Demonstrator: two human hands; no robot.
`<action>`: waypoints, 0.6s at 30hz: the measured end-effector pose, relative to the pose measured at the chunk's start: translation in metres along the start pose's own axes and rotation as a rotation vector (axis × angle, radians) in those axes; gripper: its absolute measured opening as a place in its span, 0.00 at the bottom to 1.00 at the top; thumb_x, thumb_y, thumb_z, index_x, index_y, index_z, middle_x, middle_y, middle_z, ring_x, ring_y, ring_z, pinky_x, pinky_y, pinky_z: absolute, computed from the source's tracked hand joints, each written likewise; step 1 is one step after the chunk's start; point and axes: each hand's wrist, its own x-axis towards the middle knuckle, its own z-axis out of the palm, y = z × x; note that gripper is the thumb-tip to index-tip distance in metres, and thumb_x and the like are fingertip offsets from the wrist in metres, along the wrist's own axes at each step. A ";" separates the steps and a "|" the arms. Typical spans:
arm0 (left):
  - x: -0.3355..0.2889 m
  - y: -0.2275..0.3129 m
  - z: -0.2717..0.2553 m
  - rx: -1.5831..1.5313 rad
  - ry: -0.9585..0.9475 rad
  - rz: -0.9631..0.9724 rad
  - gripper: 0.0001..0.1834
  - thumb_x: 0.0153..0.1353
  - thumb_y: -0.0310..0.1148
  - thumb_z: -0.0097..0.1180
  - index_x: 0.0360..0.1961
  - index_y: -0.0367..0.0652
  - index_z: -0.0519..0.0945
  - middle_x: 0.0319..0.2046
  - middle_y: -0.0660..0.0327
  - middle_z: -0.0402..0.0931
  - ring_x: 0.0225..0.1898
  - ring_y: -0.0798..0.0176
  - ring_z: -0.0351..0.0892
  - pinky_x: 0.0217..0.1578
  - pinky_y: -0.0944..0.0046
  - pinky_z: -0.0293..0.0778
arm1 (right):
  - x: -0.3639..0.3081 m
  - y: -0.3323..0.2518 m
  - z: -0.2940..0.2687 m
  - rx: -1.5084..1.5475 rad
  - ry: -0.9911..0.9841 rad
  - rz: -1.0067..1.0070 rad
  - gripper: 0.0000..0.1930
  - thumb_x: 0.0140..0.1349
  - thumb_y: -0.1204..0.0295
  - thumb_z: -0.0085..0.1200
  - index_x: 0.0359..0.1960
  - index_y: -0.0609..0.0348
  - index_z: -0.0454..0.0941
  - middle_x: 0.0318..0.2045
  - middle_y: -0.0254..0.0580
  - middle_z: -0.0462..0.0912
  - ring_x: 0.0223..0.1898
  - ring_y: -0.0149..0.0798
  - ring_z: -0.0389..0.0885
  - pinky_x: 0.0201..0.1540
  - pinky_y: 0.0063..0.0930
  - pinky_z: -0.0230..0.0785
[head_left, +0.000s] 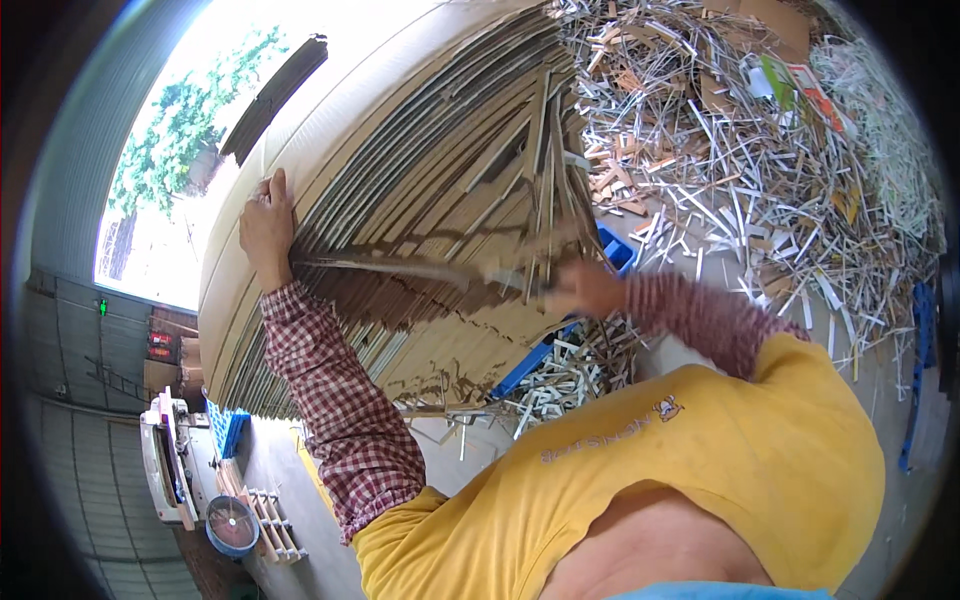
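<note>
A tall stack of brown cardboard sheets (470,215), with ragged layered edges, fills the middle of the view. At its left side, my left hand (267,228) has bent fingers closed against the pale outer sheet. My right hand (588,288) is at the right side of the stack, smeared by motion. Its fingers do not show clearly, and a blurred greyish streak lies beside it, too unclear to name. Dark cardboard edges (370,290) stick out between my hands. Loose narrow cardboard strips (545,170) lean across the stack's right end.
Shredded strips and cardboard scraps (700,170) cover the floor at the right, with more offcuts (575,375) below the stack. A blue plastic piece (615,248) shows beside the stack. A round fan-like item (232,525) and a wooden rack (275,525) stand at lower left.
</note>
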 end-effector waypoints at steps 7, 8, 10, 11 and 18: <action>0.000 0.006 -0.002 0.014 -0.013 0.050 0.28 0.57 0.55 0.35 0.39 0.43 0.76 0.31 0.44 0.74 0.38 0.43 0.72 0.39 0.51 0.67 | 0.018 0.001 -0.099 1.055 -0.557 0.996 0.16 0.54 0.67 0.50 0.43 0.62 0.73 0.33 0.40 0.79 0.36 0.28 0.76 0.43 0.20 0.64; -0.002 0.006 0.000 0.023 -0.005 0.037 0.28 0.56 0.55 0.35 0.39 0.43 0.76 0.32 0.44 0.74 0.38 0.43 0.72 0.39 0.51 0.67 | 0.022 0.006 -0.119 0.978 -0.553 0.893 0.16 0.53 0.66 0.51 0.41 0.62 0.74 0.31 0.38 0.79 0.36 0.27 0.75 0.42 0.19 0.64; 0.000 -0.001 0.006 0.017 0.029 0.047 0.28 0.56 0.56 0.35 0.40 0.44 0.76 0.33 0.44 0.74 0.39 0.43 0.72 0.39 0.51 0.67 | 0.043 0.003 -0.141 0.935 -0.428 0.907 0.15 0.52 0.64 0.53 0.36 0.63 0.76 0.28 0.36 0.79 0.34 0.26 0.74 0.40 0.19 0.64; 0.000 -0.002 0.004 0.008 0.019 0.057 0.28 0.56 0.56 0.35 0.40 0.44 0.76 0.33 0.44 0.74 0.39 0.43 0.72 0.39 0.51 0.67 | 0.062 -0.004 -0.142 0.961 -0.303 1.022 0.15 0.52 0.63 0.53 0.34 0.63 0.78 0.26 0.35 0.79 0.32 0.26 0.74 0.40 0.19 0.64; 0.004 0.003 0.001 0.013 0.032 0.054 0.31 0.55 0.58 0.35 0.42 0.44 0.75 0.35 0.45 0.74 0.40 0.44 0.72 0.39 0.53 0.67 | 0.138 0.078 -0.110 0.601 -0.356 0.868 0.20 0.54 0.55 0.50 0.26 0.63 0.80 0.23 0.39 0.78 0.25 0.27 0.74 0.30 0.18 0.66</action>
